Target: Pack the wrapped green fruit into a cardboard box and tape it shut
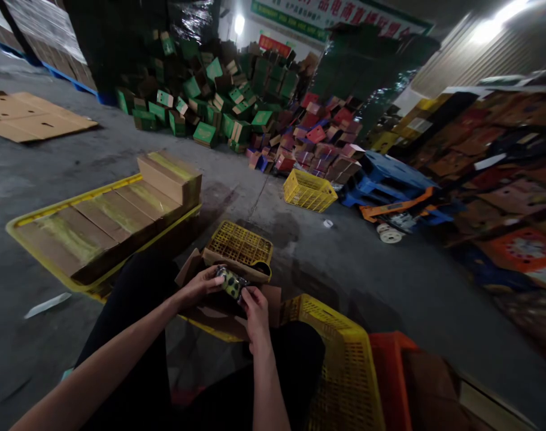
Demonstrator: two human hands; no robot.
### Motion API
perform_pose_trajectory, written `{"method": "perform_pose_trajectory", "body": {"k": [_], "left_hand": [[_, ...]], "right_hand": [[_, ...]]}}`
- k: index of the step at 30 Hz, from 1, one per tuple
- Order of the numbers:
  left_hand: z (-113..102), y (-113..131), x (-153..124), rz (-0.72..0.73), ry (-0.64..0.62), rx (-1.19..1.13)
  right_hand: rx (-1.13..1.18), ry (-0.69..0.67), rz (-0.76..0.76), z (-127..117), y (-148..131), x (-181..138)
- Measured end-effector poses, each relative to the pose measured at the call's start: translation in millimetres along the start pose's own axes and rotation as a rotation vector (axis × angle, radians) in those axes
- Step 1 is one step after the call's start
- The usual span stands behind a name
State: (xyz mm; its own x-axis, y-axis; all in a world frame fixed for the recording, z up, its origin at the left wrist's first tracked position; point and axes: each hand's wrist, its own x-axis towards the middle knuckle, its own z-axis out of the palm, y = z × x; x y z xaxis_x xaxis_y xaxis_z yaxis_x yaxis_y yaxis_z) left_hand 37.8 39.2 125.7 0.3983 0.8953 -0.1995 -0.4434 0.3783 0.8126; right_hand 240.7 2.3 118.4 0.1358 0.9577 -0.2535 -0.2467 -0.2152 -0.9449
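Note:
Between my two hands is a small film-wrapped pack (pixel 231 284), yellow-green with dark round spots; what is inside cannot be made out. My left hand (pixel 202 286) pinches its left end, thumb on top. The right end is gripped by my right hand (pixel 256 306), fingers closed on the film. Directly beneath the pack stands an open cardboard box (pixel 273 302) with its flaps folded outward, and its inside is dark. That box sits in front of an upturned yellow plastic crate (pixel 240 242), between my knees.
At left, a yellow tray (pixel 19 226) bears several taped cartons (pixel 105 212). A yellow basket (pixel 345 359) and an orange crate (pixel 392 347) stand at my right knee. Farther off are another yellow crate (pixel 309 190), a pallet jack (pixel 396 212), blue pallets (pixel 390 173) and piled green boxes (pixel 205 133).

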Motion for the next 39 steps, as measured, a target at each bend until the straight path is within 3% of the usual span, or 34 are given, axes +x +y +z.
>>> {"method": "perform_pose_trajectory", "body": {"k": [3,6,11,14,21,26,39], "left_hand": [[2.1,3.5,-3.0,-0.032,-0.048,-0.058],[1.3,2.9,-3.1,-0.056,0.027,-0.080],[-2.3,-2.4,-0.6,-0.055,0.121,-0.064],[-4.2,-4.9,-0.3,-0.061,0.089,-0.008],[-4.0,-7.2,-2.1,-0.169,-0.019,-0.026],[-3.0,-8.5,-4.7,-0.095,-0.118,0.040],[2.3,-2.2,-6.0,-0.052,-0.106,0.155]], "right_hand": [[0.033,0.022,-0.008,0.1,-2.6,-1.9],[0.059,0.032,-0.013,2.2,-7.0,-4.9],[-0.003,-0.081,-0.026,5.0,-13.3,-8.7],[-0.107,-0.093,-0.061,5.5,-13.9,-7.8],[-0.212,0.069,-0.144,-1.5,-17.6,-4.2],[-0.358,0.137,-0.201,-4.4,-21.9,-6.6],[-0.133,0.028,-0.158,-2.6,-13.9,-6.4]]}}
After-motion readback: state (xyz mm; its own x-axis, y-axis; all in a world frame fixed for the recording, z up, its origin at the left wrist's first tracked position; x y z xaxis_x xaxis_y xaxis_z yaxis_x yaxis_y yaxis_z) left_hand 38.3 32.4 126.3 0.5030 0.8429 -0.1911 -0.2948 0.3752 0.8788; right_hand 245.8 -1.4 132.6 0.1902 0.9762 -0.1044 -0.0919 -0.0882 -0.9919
